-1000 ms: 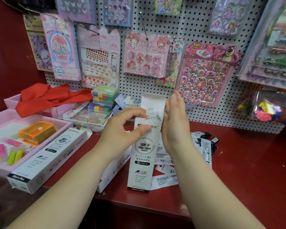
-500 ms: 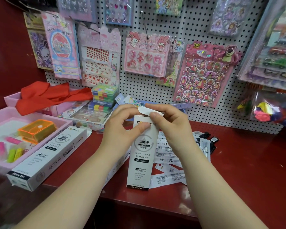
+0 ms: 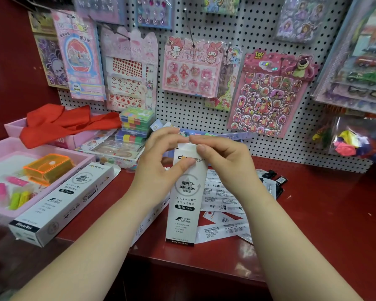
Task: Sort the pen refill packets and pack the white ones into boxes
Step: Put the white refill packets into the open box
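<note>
White card box [image 3: 186, 196] stands upright on the red surface [image 3: 313, 224], near the front edge, held at its top end by both hands. The left hand [image 3: 159, 161] has its thumb pressed on the box's front face just under the top, with its fingers curled over the top from the left; its grip is closed on the box. The right hand [image 3: 224, 164] meets it from the right, thumb and fingertips pinching the folded top flap [image 3: 186, 146], so this grip too is closed on the box. The flap is bent down over the opening.

Behind and to the right of the box, white refill packets [image 3: 224, 198] lie scattered flat on the surface, overlapping one another. A few black packets [image 3: 274, 181] lie at the far right end of that scatter. A second box [image 3: 63, 203] of the same kind lies flat to the left, its far end flap open, jutting over the surface's near edge. A third box [image 3: 150, 220] lies partly hidden under the left forearm.

At far left sits a pink tray [image 3: 74, 157] holding an orange case [image 3: 48, 168] and small highlighters [image 3: 15, 196]. A red cloth [image 3: 59, 124] lies draped over another pink tray beyond. A pegboard [image 3: 204, 29] hung with sticker sheets backs the scene.
</note>
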Demonstrator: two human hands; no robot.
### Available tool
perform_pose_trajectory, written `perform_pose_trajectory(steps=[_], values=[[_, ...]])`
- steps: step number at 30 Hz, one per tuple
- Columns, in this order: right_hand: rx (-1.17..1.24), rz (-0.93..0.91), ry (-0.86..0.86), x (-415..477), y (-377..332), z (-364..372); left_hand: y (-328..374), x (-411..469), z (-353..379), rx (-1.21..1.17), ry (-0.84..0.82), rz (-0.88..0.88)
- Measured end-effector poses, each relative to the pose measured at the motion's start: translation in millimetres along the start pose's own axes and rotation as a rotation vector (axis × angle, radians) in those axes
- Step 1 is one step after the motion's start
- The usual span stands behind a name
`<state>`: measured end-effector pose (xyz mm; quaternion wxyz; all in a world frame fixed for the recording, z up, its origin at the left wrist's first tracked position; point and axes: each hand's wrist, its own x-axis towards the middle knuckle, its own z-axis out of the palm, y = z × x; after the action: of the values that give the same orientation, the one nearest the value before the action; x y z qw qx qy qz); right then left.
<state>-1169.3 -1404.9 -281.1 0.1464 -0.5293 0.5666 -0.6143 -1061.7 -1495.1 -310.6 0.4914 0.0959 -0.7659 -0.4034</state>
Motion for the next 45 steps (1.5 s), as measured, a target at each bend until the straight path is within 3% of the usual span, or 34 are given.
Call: perform_pose_trajectory(steps=[9,18,24,27,32,37,45], values=[[-0.338,-0.135,-0.110,-11,15,-7,-6,1,0,-0.087,-0.022,-0.081],[-0.179,-0.057,0.045,4,8,-2,-17,-40,2,-0.122,-0.213,-0.366],[0.000,0.209,0.146,12,8,23,-15,-27,-36,-0.168,-0.029,-0.465],[-0.134,0.328,0.028,-5,29,43,-23,-17,-74,-0.048,0.008,-0.543],[-0.614,0.423,-0.339,-26,72,80,-38,-22,-114,0.218,-0.088,-0.714],[-0.570,0.460,-0.345,-23,79,92,-61,-31,-119,0.355,-0.258,-0.789],[-0.550,0.402,-0.353,-17,88,92,-73,-25,-104,0.709,-0.353,-0.801]])
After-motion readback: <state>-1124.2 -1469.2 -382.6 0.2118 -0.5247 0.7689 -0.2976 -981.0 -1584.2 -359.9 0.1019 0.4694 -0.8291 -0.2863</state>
